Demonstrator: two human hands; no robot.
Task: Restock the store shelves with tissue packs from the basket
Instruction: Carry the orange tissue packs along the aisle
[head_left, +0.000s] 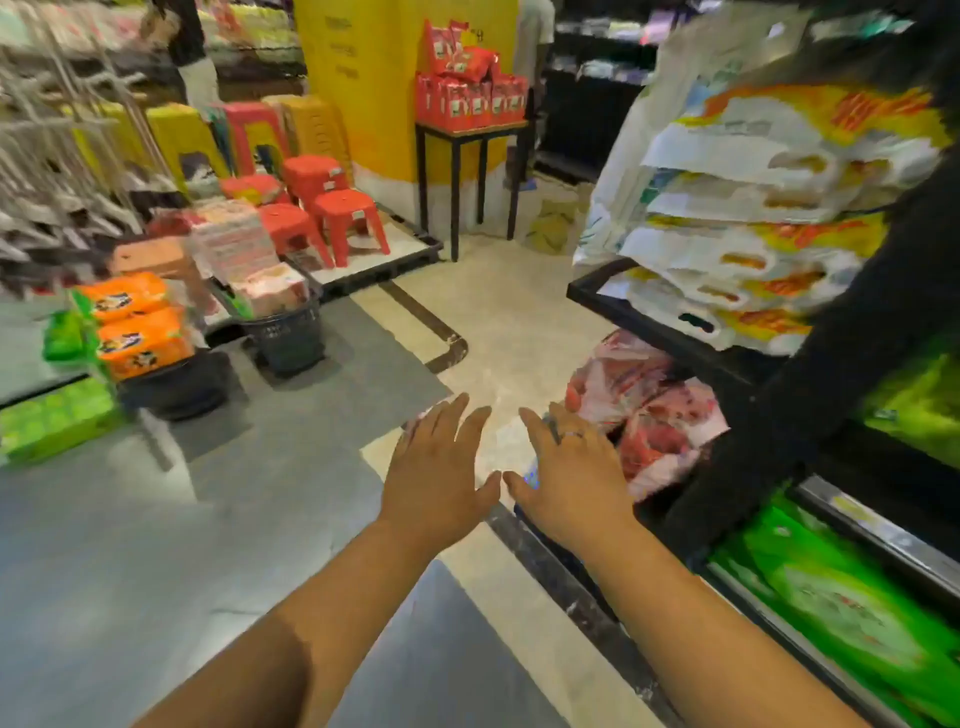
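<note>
My left hand (434, 467) and my right hand (571, 475) are stretched out side by side over the floor, fingers spread, holding nothing. Just right of my right hand lie pink-red tissue packs (649, 410) at the foot of the black shelf (675, 338). A dark basket (288, 332) with pink packs in it stands at the left on the floor. Another dark basket (176, 389) carries orange packs (137, 332). White-and-yellow packs (753, 208) are stacked on the shelf at the right, and green packs (841, 618) fill the lower shelf.
Red plastic stools (332, 208) and stacked coloured chairs stand behind the baskets. A small black table (467, 135) holds red bags in front of a yellow pillar. Green packs (52, 421) lie at the far left. Two people stand in the background. The image is blurred.
</note>
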